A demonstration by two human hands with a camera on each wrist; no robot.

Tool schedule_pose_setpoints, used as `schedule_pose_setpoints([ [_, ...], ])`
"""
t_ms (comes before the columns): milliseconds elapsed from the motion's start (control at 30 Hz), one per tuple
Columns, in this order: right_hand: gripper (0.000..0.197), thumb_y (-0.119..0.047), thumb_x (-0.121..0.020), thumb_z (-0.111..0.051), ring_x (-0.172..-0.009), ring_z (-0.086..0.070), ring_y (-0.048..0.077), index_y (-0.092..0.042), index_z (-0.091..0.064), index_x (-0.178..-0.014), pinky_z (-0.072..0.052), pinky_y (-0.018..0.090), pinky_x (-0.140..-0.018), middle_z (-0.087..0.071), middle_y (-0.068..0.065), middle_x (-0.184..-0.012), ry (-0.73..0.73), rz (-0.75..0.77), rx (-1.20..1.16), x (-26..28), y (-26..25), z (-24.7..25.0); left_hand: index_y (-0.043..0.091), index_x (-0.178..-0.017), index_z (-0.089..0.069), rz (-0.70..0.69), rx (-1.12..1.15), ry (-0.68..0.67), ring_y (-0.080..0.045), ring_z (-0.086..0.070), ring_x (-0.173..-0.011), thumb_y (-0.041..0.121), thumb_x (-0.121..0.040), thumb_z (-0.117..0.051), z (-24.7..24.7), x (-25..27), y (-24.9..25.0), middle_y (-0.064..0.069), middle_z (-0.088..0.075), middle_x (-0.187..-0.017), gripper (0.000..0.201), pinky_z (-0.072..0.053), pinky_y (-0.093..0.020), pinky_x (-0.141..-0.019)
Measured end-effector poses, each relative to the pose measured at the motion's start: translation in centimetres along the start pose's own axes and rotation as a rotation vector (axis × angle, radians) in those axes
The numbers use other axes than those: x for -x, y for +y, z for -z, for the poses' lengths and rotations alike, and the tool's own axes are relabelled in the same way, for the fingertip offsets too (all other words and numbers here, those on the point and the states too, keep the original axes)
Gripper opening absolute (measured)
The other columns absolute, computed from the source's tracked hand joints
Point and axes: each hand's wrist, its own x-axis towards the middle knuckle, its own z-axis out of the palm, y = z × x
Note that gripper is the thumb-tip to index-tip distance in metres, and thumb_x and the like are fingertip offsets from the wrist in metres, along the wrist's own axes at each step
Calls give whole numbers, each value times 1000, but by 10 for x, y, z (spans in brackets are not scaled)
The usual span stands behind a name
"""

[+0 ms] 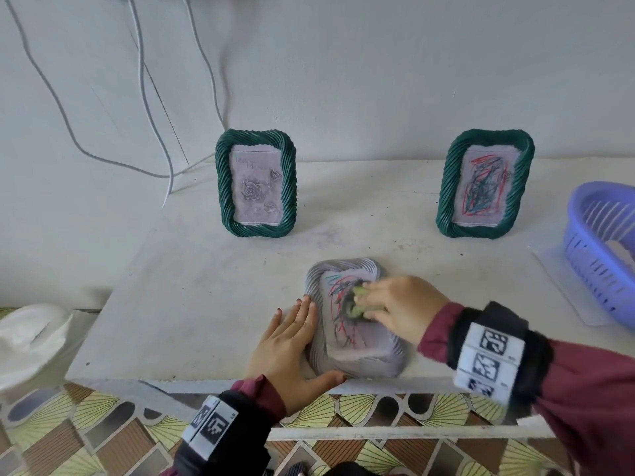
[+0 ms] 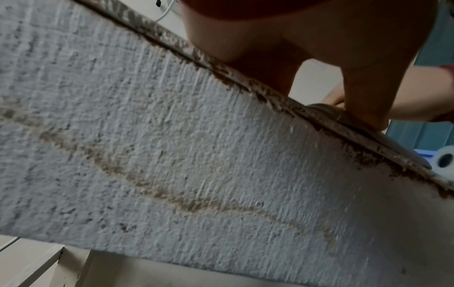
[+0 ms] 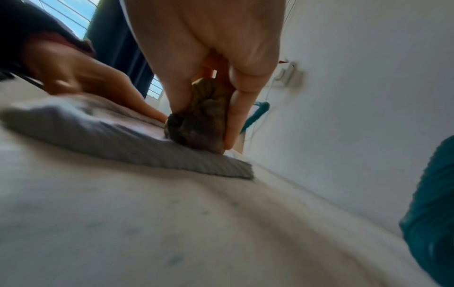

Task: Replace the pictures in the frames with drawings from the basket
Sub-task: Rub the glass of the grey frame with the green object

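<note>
A white ribbed frame point(image 1: 343, 267) lies flat near the table's front edge, with a scribbled drawing point(image 1: 340, 328) showing in it. My right hand point(image 1: 402, 304) grips a wadded greenish cloth point(image 1: 355, 304) and presses it on the frame's face; in the right wrist view the cloth point(image 3: 196, 128) sits between thumb and fingers. My left hand point(image 1: 288, 341) lies flat with straight fingers against the frame's left side, thumb at its front corner. Two green frames stand at the back: the left one point(image 1: 256, 136) holds a rose picture, the right one point(image 1: 491, 136) a scribble.
A purple basket point(image 1: 591, 255) with paper inside stands at the right edge on a white sheet point(image 1: 563, 286). White cables point(image 1: 144, 97) hang down the wall behind. A white bag point(image 1: 31, 338) sits left of the table. The left wrist view shows the table's rough underside point(image 2: 172, 155).
</note>
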Motion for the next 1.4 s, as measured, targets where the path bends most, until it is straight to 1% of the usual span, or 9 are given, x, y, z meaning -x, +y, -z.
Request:
schedule_pose_setpoints([
  [133,29,-22,-91,-53,-114,-55,23,-15,-63,-117,-40,35,-100,-61,6,-125,40,-40,15,-33,5,3,28,-136,17,7,-6,-17,-5,13,-140,96,-46,-5,0,-1,0,12,16,-146,115,19,-18,-107],
  [233,29,-21,-90,-55,-116,-54,22,-14,-63,-117,-38,34,-102,-61,6,-124,38,-32,-16,-31,-5,-1,29,-135,20,14,-26,-5,-4,15,-139,93,-50,-19,-1,0,2,13,18,-145,113,20,-19,-108],
  [333,28,-20,-93,-50,-115,-53,20,-16,-61,-119,-35,31,-104,-60,4,-126,-43,119,4,-4,-22,-7,28,-134,21,31,-37,15,-2,17,-138,84,-55,-21,-2,0,4,15,20,-144,106,21,-19,-107],
  [433,26,-24,-76,-74,-91,-64,13,-25,-71,-102,-48,21,-83,-69,0,-109,-7,180,67,21,-30,-11,28,-134,21,36,-40,22,-1,18,-136,83,-54,-21,0,0,5,15,19,-143,106,22,-18,-106],
  [567,35,-26,-94,-47,-124,-45,15,-21,-52,-128,-28,23,-106,-47,-1,-139,-75,67,24,23,-11,-9,27,-135,18,23,-10,2,-3,15,-139,88,-53,-23,0,0,3,14,15,-145,111,21,-18,-108],
  [667,33,-25,-94,-48,-121,-49,19,-19,-55,-126,-34,30,-105,-52,3,-135,-27,-8,66,1,1,-2,27,-135,19,9,-16,-9,-4,15,-139,96,-46,-9,0,0,2,13,16,-146,116,20,-19,-109],
  [733,31,-21,-93,-50,-117,-52,23,-15,-59,-122,-40,34,-100,-58,6,-129,-6,-25,78,-13,1,-2,28,-135,19,8,-15,-4,-4,15,-138,96,-47,-13,0,-1,2,13,17,-146,116,20,-20,-109],
  [1000,30,-19,-94,-47,-111,-51,24,-17,-60,-122,-37,32,-97,-58,6,-128,-88,114,24,21,-26,-19,26,-136,16,17,-1,29,-5,13,-139,81,-56,-28,-2,0,4,14,14,-145,107,21,-19,-108],
  [1400,28,-22,-91,-55,-113,-55,19,-15,-63,-117,-38,27,-100,-62,4,-122,59,-49,-29,-16,-4,-8,29,-136,19,8,-21,17,-3,13,-140,82,-56,-24,-1,0,4,13,16,-147,105,22,-20,-108],
])
